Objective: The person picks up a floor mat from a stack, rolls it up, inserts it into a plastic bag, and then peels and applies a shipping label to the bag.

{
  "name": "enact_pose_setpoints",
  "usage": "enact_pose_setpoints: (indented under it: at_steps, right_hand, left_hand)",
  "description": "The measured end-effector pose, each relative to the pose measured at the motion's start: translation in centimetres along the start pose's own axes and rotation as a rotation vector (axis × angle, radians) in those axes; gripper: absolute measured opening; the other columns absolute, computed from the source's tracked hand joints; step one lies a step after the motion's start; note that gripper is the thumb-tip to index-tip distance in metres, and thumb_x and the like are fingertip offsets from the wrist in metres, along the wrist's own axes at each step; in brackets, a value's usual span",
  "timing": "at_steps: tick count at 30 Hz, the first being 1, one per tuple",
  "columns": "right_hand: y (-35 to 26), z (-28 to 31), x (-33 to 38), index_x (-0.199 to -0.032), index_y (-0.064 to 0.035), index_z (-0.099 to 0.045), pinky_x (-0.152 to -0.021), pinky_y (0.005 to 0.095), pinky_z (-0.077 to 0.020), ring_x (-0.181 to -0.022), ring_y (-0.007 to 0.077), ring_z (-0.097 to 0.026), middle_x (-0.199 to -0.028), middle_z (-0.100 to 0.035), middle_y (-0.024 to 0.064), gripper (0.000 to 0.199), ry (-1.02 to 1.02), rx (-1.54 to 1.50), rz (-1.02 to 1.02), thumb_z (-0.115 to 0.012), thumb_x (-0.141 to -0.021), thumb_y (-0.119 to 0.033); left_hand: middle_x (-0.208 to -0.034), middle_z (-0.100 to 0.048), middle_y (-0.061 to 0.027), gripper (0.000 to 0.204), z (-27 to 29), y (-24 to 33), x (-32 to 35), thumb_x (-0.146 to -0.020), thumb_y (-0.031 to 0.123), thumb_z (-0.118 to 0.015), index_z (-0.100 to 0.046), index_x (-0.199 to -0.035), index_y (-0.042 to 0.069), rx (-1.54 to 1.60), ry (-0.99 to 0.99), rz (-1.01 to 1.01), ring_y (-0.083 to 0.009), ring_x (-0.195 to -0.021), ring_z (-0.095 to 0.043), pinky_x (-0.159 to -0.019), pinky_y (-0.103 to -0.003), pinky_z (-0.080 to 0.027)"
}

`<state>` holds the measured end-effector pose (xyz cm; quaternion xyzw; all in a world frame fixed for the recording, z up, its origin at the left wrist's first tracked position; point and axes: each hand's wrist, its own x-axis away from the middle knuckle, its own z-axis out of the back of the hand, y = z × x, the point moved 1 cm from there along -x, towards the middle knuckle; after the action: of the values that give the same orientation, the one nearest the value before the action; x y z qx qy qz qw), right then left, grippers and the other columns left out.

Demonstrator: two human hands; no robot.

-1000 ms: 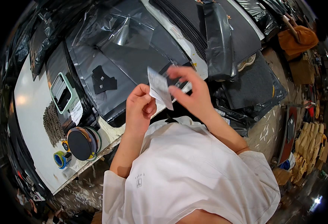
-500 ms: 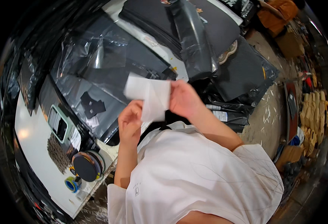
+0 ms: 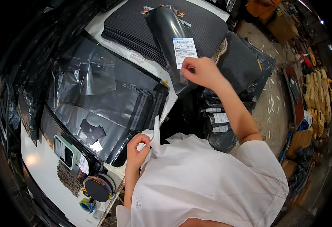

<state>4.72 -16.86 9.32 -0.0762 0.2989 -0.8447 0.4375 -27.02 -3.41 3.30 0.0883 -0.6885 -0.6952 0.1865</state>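
A white printed shipping label (image 3: 185,50) lies against a long black plastic-wrapped parcel (image 3: 165,28). My right hand (image 3: 202,72) is closed, its thumb and fingers pinched at the label's lower edge. Low in front of my shirt, my left hand (image 3: 137,151) grips a strip of white paper (image 3: 157,138), which looks like label backing. The parcel rests on a stack of dark ribbed mats (image 3: 128,32) with a coloured print on top.
Left of the mats lie flat black plastic mailing bags (image 3: 109,106) with small black cards (image 3: 93,129). On the white table (image 3: 41,166) are a phone in a pale green case (image 3: 64,152), a round black-topped object (image 3: 97,188) and tape rolls (image 3: 86,205). Labelled black parcels (image 3: 220,126) sit at right.
My hands have separated. The right has moved up to the parcel, where the label now shows; the left has dropped slightly with the white paper. The view has shifted.
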Motion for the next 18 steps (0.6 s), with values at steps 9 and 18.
enact_pose_setpoints:
  at_steps: [9,18]
  right_hand:
    - [5.1,-5.0,-2.1,-0.145,-0.0335,-0.026,-0.105,0.0634,-0.0191,-0.139,0.0459,-0.007,-0.151,-0.009,0.025,0.077,0.006,0.276,-0.131,-0.064,-0.08,-0.046]
    - [-0.5,-1.4,3.2,-0.146,-0.0184,-0.026,-0.103,0.0627,-0.0218,-0.136,0.0462,-0.02,-0.144,-0.023,0.0312,0.093,0.399,0.268,-0.255,-0.067,-0.073,-0.057]
  left_hand:
    - [-0.074,-0.056,-0.0074,0.008,-2.3,2.3,-2.3,-0.068,-0.002,-0.056,-0.053,-0.075,-0.001,-0.266,-0.095,-0.036,-0.0176,-0.07,-0.054,-0.069,-0.027,-0.044]
    - [-0.074,-0.058,-0.0105,0.006,-5.2,2.3,-3.8,-0.067,0.004,-0.058,-0.057,-0.073,0.002,-0.647,-0.304,-0.178,-0.0295,-0.073,-0.056,-0.067,-0.035,-0.045]
